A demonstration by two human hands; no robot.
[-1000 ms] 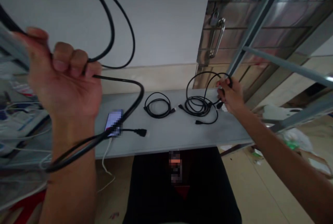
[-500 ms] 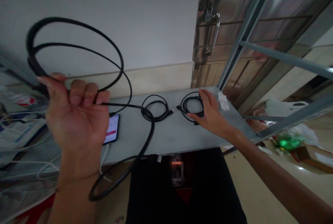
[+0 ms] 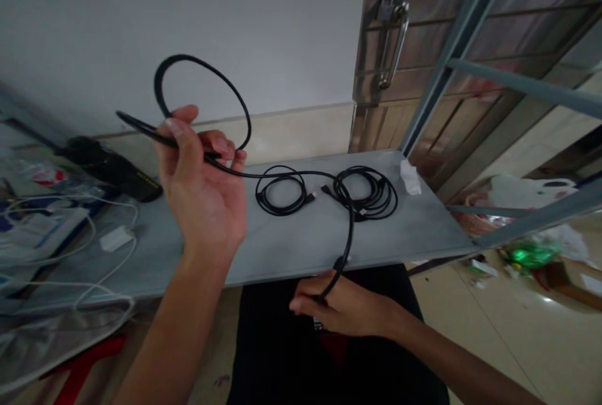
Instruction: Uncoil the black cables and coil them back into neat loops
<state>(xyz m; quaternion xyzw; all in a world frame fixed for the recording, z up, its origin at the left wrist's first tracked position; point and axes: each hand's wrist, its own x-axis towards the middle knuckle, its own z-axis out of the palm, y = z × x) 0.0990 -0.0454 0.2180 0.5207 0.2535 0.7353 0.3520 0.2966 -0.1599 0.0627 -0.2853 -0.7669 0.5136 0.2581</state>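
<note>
My left hand is raised above the left part of the shelf, its fingers closed on a black cable that loops up over the hand. From there the cable runs right and bends down to my right hand, whose fingers are closed round it near one end, low over my lap. Behind the stretched cable, a coiled black cable lies on the grey shelf. To its right lies another coiled black cable, with plug ends showing.
A crumpled white paper lies at the shelf's right end. On the left are a dark device with yellow lettering, a white adapter and white cords. Grey metal posts frame the right side, before a padlocked metal door.
My right hand has left the coil on the right and come down to grip the held cable. My left hand has moved right, its loop now smaller. The phone is out of sight.
</note>
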